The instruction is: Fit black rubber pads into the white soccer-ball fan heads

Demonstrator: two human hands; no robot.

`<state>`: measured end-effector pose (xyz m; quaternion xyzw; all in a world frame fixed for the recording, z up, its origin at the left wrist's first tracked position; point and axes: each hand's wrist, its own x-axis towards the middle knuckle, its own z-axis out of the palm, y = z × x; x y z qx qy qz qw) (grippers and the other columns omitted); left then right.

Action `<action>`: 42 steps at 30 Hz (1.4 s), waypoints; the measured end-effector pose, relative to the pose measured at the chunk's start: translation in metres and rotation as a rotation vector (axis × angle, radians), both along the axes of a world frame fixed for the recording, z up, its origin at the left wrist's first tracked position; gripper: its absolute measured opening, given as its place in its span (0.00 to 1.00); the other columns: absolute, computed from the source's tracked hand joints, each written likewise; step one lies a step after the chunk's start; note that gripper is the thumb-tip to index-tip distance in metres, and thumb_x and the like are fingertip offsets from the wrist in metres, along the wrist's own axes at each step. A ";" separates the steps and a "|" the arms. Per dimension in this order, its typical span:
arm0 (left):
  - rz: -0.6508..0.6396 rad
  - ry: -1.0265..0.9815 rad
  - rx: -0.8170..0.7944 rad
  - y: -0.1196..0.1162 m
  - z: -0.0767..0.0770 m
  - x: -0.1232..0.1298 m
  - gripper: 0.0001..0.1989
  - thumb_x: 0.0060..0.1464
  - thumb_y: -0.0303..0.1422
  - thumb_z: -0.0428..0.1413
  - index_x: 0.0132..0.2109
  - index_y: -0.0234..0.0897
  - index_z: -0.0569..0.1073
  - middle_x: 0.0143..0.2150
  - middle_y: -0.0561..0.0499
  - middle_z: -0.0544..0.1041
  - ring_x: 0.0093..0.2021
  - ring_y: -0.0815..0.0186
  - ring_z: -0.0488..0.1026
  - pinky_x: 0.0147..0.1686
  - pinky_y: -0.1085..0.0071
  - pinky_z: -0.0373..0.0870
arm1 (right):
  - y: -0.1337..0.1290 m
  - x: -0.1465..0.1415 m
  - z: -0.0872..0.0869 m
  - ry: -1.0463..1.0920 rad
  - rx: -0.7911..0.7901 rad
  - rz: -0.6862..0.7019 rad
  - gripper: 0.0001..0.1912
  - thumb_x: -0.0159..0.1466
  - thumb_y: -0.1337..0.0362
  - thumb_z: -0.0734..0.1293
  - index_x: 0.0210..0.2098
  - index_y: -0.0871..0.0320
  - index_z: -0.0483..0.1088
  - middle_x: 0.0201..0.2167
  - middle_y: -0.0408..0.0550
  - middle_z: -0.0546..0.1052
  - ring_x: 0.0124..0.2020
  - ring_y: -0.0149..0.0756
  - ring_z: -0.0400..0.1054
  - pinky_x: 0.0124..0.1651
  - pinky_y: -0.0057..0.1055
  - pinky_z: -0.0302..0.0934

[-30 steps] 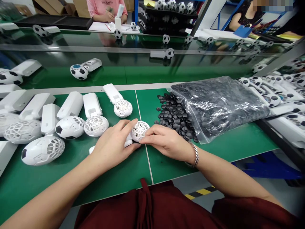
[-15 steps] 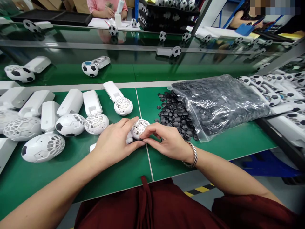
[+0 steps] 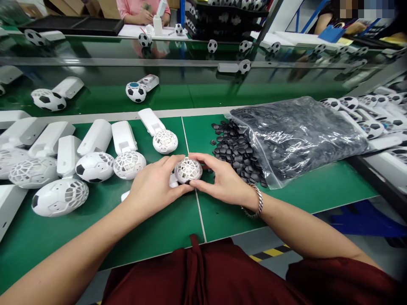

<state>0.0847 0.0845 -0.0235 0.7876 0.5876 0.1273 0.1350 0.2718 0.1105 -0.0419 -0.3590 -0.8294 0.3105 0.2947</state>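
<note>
The green worktop [image 3: 165, 226] ran beneath the clear plastic bag [image 3: 299, 140] and out to either side of it. Well to the left of the bag lay a row of white units [image 3: 95, 137], ball ends toward the person. At the bag's open left edge spread a heap of small black pieces [image 3: 240, 152]. Both hands met left of that bag: the left hand [image 3: 155, 182] had its fingers curved around the near-left side of a latticed ball head [image 3: 188, 170], while the right hand [image 3: 222, 178] spanned it with thumb and forefinger parted, one at the lower rim and one at the upper. A dark spot showed by the right thumb; whether it was a piece could not be told. Handling it well seemed to call for a firm left hold and light, even right pressure, clear of the thin ribs.
</note>
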 end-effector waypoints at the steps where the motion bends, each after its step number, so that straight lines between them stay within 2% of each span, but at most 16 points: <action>1: 0.005 -0.002 -0.002 0.000 0.000 0.000 0.28 0.46 0.48 0.55 0.53 0.43 0.62 0.49 0.52 0.72 0.46 0.56 0.71 0.37 0.65 0.67 | 0.000 0.000 0.000 -0.003 -0.018 0.016 0.27 0.55 0.64 0.67 0.53 0.57 0.59 0.53 0.51 0.67 0.53 0.39 0.62 0.52 0.37 0.60; 9: 0.006 -0.005 -0.055 0.002 0.006 0.003 0.25 0.47 0.48 0.54 0.51 0.43 0.63 0.47 0.53 0.73 0.43 0.56 0.72 0.33 0.66 0.66 | 0.002 0.002 -0.002 0.029 -0.001 0.049 0.26 0.56 0.63 0.67 0.53 0.59 0.60 0.52 0.51 0.68 0.52 0.39 0.62 0.52 0.36 0.61; 11: 0.004 -0.006 -0.070 0.004 0.006 0.003 0.24 0.47 0.47 0.55 0.50 0.43 0.64 0.46 0.52 0.74 0.42 0.56 0.73 0.32 0.66 0.66 | 0.002 0.002 -0.002 0.033 -0.017 0.046 0.26 0.55 0.64 0.67 0.52 0.59 0.60 0.51 0.51 0.68 0.51 0.38 0.63 0.48 0.34 0.64; 15: -0.066 -0.042 -0.034 0.006 0.002 0.002 0.23 0.49 0.48 0.52 0.48 0.40 0.64 0.45 0.50 0.73 0.42 0.56 0.72 0.34 0.65 0.67 | 0.000 0.000 -0.002 0.029 -0.094 0.006 0.24 0.55 0.64 0.67 0.51 0.59 0.60 0.50 0.51 0.69 0.40 0.35 0.68 0.36 0.30 0.66; 18: -0.090 -0.038 -0.005 0.006 -0.001 0.002 0.23 0.49 0.48 0.52 0.49 0.40 0.64 0.45 0.48 0.72 0.42 0.56 0.71 0.35 0.64 0.68 | 0.006 0.005 -0.001 0.058 -0.156 0.010 0.24 0.55 0.63 0.68 0.49 0.58 0.61 0.48 0.50 0.70 0.42 0.35 0.67 0.35 0.28 0.66; 20: -0.097 -0.011 0.008 0.004 -0.003 0.002 0.25 0.49 0.47 0.53 0.50 0.40 0.62 0.46 0.47 0.72 0.43 0.55 0.71 0.37 0.63 0.68 | 0.015 0.014 0.002 0.029 -0.161 0.011 0.18 0.56 0.62 0.68 0.45 0.58 0.65 0.43 0.48 0.71 0.41 0.34 0.67 0.35 0.27 0.65; 22: -0.128 0.013 0.004 0.001 -0.003 0.002 0.26 0.49 0.44 0.55 0.52 0.41 0.61 0.48 0.47 0.72 0.45 0.54 0.71 0.39 0.62 0.67 | 0.024 0.025 0.006 -0.093 -0.114 -0.032 0.11 0.56 0.62 0.68 0.37 0.59 0.70 0.36 0.47 0.72 0.34 0.31 0.67 0.34 0.27 0.63; 25: -0.180 0.020 -0.025 -0.004 -0.003 0.000 0.25 0.49 0.38 0.54 0.54 0.41 0.60 0.51 0.48 0.70 0.48 0.55 0.69 0.43 0.61 0.66 | 0.030 0.036 0.010 -0.334 -0.035 -0.089 0.07 0.54 0.65 0.70 0.32 0.60 0.72 0.31 0.46 0.71 0.29 0.28 0.64 0.34 0.27 0.61; 29: -0.183 0.027 -0.042 -0.007 -0.003 -0.001 0.25 0.49 0.31 0.51 0.56 0.40 0.61 0.52 0.48 0.70 0.49 0.56 0.67 0.44 0.61 0.66 | 0.023 0.033 0.008 -0.522 0.062 -0.041 0.03 0.57 0.67 0.67 0.32 0.60 0.73 0.32 0.48 0.72 0.34 0.33 0.66 0.37 0.29 0.60; 31: -0.192 0.049 -0.024 -0.007 -0.002 0.000 0.26 0.48 0.28 0.50 0.56 0.41 0.61 0.52 0.48 0.69 0.49 0.56 0.67 0.44 0.61 0.65 | 0.016 0.027 0.006 -0.624 0.187 -0.011 0.06 0.61 0.68 0.63 0.31 0.62 0.72 0.31 0.50 0.72 0.36 0.36 0.65 0.39 0.31 0.59; 35: -0.207 0.076 0.012 -0.008 -0.002 0.003 0.27 0.48 0.25 0.47 0.57 0.41 0.61 0.51 0.48 0.69 0.48 0.57 0.66 0.43 0.61 0.63 | 0.011 0.019 0.002 -0.810 0.418 0.049 0.10 0.61 0.75 0.58 0.33 0.66 0.70 0.30 0.55 0.72 0.33 0.40 0.64 0.36 0.35 0.59; 38: -0.211 0.088 0.017 -0.011 -0.001 0.003 0.27 0.48 0.25 0.47 0.57 0.42 0.61 0.51 0.48 0.69 0.48 0.57 0.66 0.42 0.61 0.63 | 0.012 0.024 0.001 -0.745 0.427 0.041 0.10 0.61 0.76 0.58 0.38 0.66 0.69 0.34 0.57 0.73 0.36 0.40 0.65 0.38 0.36 0.61; 40: -0.210 0.093 0.011 -0.014 -0.001 0.001 0.27 0.49 0.25 0.47 0.57 0.42 0.60 0.51 0.48 0.69 0.47 0.57 0.66 0.41 0.62 0.62 | 0.010 0.030 0.003 -0.564 0.340 0.029 0.10 0.61 0.75 0.59 0.41 0.65 0.69 0.37 0.54 0.74 0.39 0.38 0.67 0.41 0.34 0.62; 42: -0.210 0.092 0.013 -0.016 -0.002 -0.001 0.27 0.50 0.25 0.46 0.58 0.43 0.59 0.51 0.48 0.70 0.47 0.57 0.66 0.40 0.62 0.61 | 0.003 0.035 0.008 -0.335 0.191 -0.004 0.08 0.62 0.72 0.61 0.40 0.61 0.70 0.36 0.48 0.75 0.37 0.33 0.69 0.41 0.30 0.64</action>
